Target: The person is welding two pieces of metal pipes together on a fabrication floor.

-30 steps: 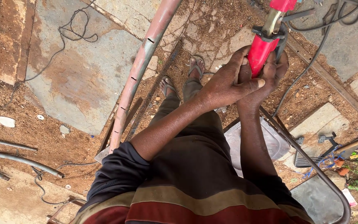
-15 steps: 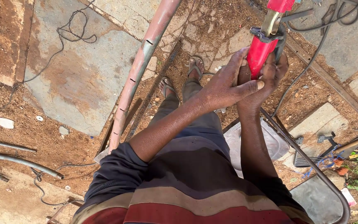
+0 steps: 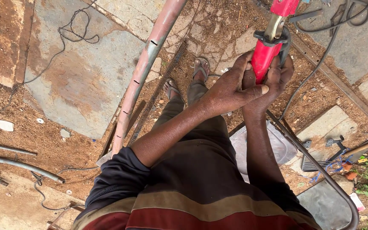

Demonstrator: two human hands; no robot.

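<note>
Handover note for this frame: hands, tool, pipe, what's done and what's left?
Left hand and right hand are both wrapped round the red tool handle, held upright in front of the body.
A long reddish metal pipe, marked with short dark cuts along its length, lies slanted on the ground left of the sandalled feet.
The tool's working end is out of view, so what is done or left cannot be told.

Below me I see the ground (image 3: 35, 140), red-brown dirt with flat stone slabs (image 3: 81, 81) set in it. On it lie a long rusty pipe (image 3: 143, 74), a loose dark wire (image 3: 71, 30), grey pipes (image 3: 18, 164) at the left edge, and white scraps (image 3: 5, 125). My sandalled feet (image 3: 186, 79) stand on the dirt beside the rusty pipe.
</note>
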